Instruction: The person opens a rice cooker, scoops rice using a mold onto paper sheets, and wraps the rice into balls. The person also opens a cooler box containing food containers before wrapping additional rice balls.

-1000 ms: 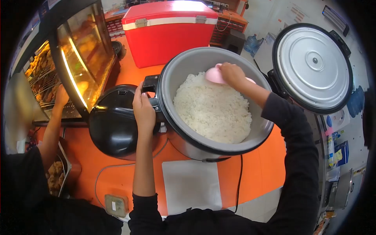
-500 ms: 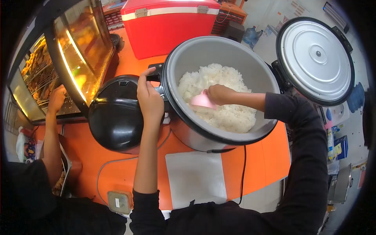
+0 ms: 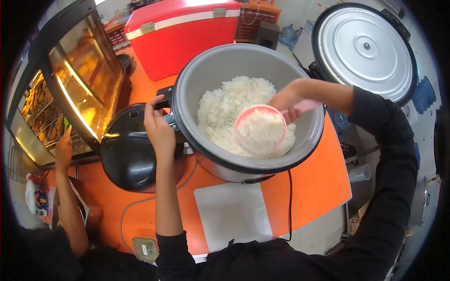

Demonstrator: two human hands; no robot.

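Note:
A large rice cooker (image 3: 243, 58) stands with its lid (image 3: 366, 46) swung up, and white rice (image 3: 220, 105) is heaped in its pot. My left hand (image 3: 158, 125) is closed on the handle (image 3: 165, 96) at the cooker's left side. Over the rice, my right hand (image 3: 287, 99) grips a pink scoop (image 3: 308, 105) by its handle. The scoop's round cup faces me and is full of rice. Part of the right hand's fingers is hidden behind the cup and handle.
At left is a lit glass display case (image 3: 86, 61) with skewered food; a co-worker's hand (image 3: 63, 151) is beside it, holding something green. A black rounded appliance (image 3: 129, 159) sits left of the cooker. A red cooler box (image 3: 183, 42) stands behind. Grey paper (image 3: 232, 215) lies in front.
My right hand has lifted the scoop out of the rice and turned it, its cup now filled and facing me. My left hand stays on the handle. The view has shifted slightly.

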